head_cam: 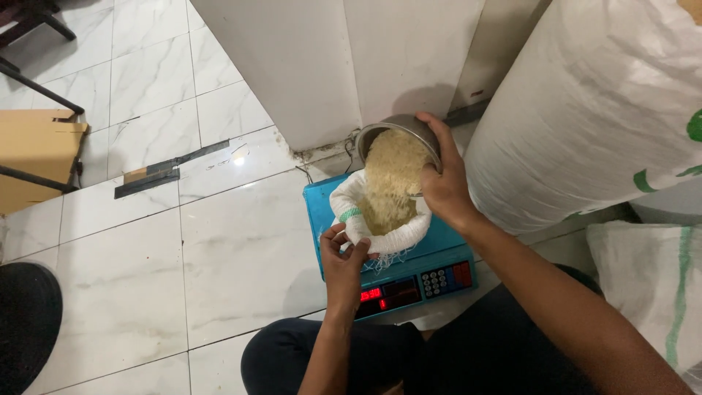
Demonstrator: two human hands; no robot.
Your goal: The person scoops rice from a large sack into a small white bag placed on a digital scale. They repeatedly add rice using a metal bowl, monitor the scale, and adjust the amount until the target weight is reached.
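left hand [344,252] on white sack [380,212] — pale rice [391,175] from tilted steel bowl [398,128]

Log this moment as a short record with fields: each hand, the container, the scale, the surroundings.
left hand: pinches the rim of the small white sack, holding it open
right hand: tips a metal bowl over the sack
rice: pouring from bowl into sack
scale: blue, on the tiled floor, sack standing on it, red display lit
surroundings: large white woven sacks at right
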